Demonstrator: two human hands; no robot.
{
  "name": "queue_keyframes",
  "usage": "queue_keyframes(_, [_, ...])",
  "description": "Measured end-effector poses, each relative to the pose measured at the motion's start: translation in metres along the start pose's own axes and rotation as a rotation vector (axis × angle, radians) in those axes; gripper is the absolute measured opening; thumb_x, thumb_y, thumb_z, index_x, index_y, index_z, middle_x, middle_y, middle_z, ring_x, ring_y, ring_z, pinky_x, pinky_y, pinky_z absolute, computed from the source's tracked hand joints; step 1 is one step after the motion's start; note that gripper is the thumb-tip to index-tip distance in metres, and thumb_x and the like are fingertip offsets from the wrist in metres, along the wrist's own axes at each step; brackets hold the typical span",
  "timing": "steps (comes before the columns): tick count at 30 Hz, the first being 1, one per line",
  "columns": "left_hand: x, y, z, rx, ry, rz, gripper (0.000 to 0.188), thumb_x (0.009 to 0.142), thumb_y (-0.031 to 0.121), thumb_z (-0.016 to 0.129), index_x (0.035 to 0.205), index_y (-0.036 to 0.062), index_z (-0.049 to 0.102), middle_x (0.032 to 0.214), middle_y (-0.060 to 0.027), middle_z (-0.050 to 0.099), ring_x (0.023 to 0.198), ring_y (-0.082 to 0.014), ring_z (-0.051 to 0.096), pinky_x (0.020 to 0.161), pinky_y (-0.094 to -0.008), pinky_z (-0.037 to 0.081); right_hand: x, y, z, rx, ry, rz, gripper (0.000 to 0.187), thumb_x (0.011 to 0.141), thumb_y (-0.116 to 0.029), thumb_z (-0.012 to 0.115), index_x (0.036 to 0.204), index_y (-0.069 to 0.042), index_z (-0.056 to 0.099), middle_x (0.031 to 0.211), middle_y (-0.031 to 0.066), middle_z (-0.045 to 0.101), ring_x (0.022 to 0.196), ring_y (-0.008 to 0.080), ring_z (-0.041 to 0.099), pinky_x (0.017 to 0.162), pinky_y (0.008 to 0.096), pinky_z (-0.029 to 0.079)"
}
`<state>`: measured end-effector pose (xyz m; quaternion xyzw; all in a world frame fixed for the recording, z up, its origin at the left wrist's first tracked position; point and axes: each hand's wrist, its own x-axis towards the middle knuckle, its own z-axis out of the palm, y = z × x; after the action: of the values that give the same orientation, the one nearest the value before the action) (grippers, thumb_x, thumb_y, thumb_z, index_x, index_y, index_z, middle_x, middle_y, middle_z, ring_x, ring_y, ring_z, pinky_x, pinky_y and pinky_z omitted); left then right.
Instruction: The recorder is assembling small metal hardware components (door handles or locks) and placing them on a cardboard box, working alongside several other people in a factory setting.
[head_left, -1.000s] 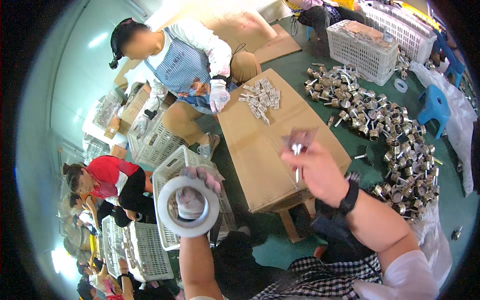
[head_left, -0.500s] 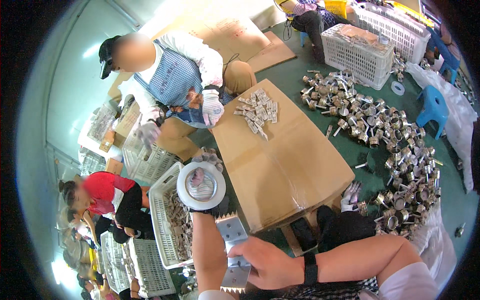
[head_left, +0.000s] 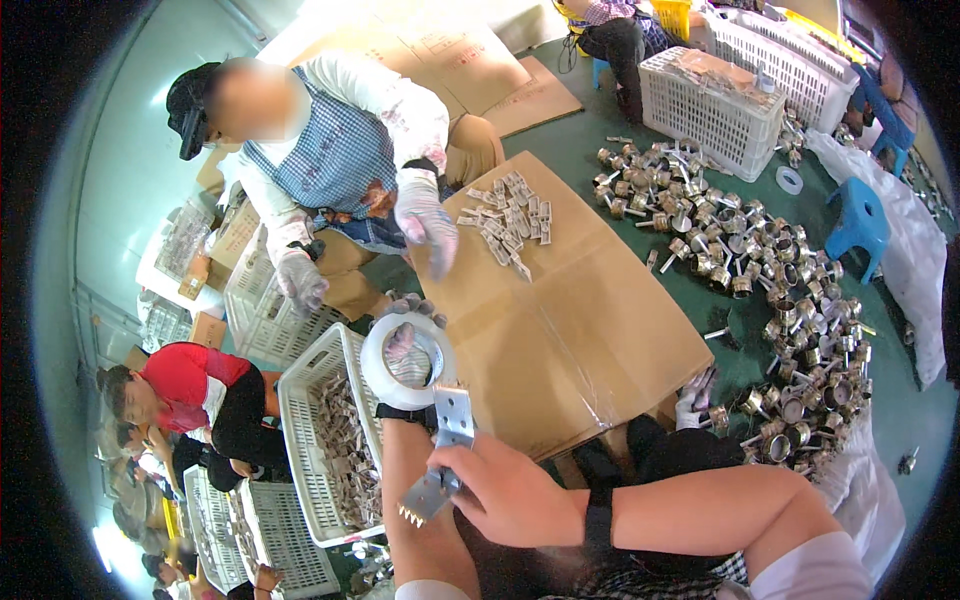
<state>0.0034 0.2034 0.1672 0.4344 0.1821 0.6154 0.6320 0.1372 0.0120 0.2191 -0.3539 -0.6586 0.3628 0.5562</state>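
My left hand [head_left: 405, 352] wears a striped glove with grey fingertips. It grips a wide roll of clear tape [head_left: 374, 368]; part of the hand shows through the hole and the fingertips curl over the far rim. My bare right hand [head_left: 510, 492] is closed around a bent metal tape cutter [head_left: 453, 418] with serrated teeth at both ends. The cutter is tilted over my left forearm, just below the roll. In front of both hands stands a closed cardboard box [head_left: 560, 330], with a pile of small metal clips [head_left: 512, 222] on its far part.
Across the box sits a gloved co-worker [head_left: 340, 150]. A white crate [head_left: 292, 440] of metal parts stands left of my forearm. Metal cup-shaped fittings [head_left: 740, 240] cover the floor at right, near a blue stool [head_left: 860, 228]. A glove [head_left: 690, 400] lies by the box's near right corner.
The tape cutter has turned in my right hand and lifted slightly, its lower end swinging left. The roll has tilted. The co-worker's hand by the box has shifted right and down, over its edge.
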Motion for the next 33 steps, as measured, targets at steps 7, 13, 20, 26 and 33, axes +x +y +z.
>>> queue_keyframes(7, [0.001,-0.002,0.0,-0.014,-0.044,0.028,0.037,0.071,0.018,0.076,0.101,0.0065,0.057,0.104,-0.0079,0.058,0.099,-0.0282,0.056,0.077,-0.0439,0.048,0.016,0.019,-0.004,-0.07,-0.009,0.054,0.04,0.073,-0.002,0.063,0.108,-0.006,0.044,0.1,0.0181,0.051,0.09,0.038,0.052,0.077,0.0417,0.043])
queue_keyframes(13, [0.002,0.01,-0.02,0.04,-0.01,-0.175,0.035,0.073,0.022,0.074,0.099,0.0068,0.057,0.104,-0.0088,0.058,0.09,-0.0274,0.059,0.073,-0.0385,0.05,0.021,0.023,-0.005,-0.074,-0.018,0.054,0.039,0.073,-0.002,0.062,0.107,-0.006,0.043,0.098,0.0195,0.049,0.091,0.0388,0.05,0.078,0.0428,0.043])
queue_keyframes(20, [-0.004,0.024,-0.014,0.454,-0.062,0.005,0.026,0.083,0.012,0.058,0.107,0.0025,0.056,0.092,-0.008,0.061,0.081,-0.0185,0.057,0.073,-0.0319,0.047,0.022,0.015,-0.005,-0.169,-0.005,0.024,0.037,0.07,-0.005,0.066,0.102,-0.004,0.049,0.094,0.0173,0.054,0.09,0.0357,0.053,0.078,0.0413,0.043])
queue_keyframes(26, [-0.001,0.023,-0.004,0.155,-0.143,-0.05,0.029,0.077,0.014,0.068,0.1,0.0031,0.055,0.091,-0.0073,0.058,0.082,-0.0185,0.058,0.071,-0.0288,0.048,0.017,0.02,-0.009,-0.157,0.015,0.014,0.04,0.066,0.004,0.062,0.102,-0.003,0.047,0.1,0.0159,0.054,0.095,0.0301,0.054,0.084,0.0342,0.043])
queue_keyframes(33, [0.001,0.001,-0.018,-0.11,-0.196,-0.156,0.042,0.072,0.019,0.075,0.105,0.0036,0.054,0.096,-0.0088,0.059,0.085,-0.0205,0.059,0.076,-0.0339,0.051,0.014,0.033,-0.009,-0.132,-0.02,0.027,0.039,0.068,0.006,0.06,0.102,-0.003,0.044,0.109,0.0163,0.051,0.099,0.0256,0.052,0.089,0.0322,0.04])
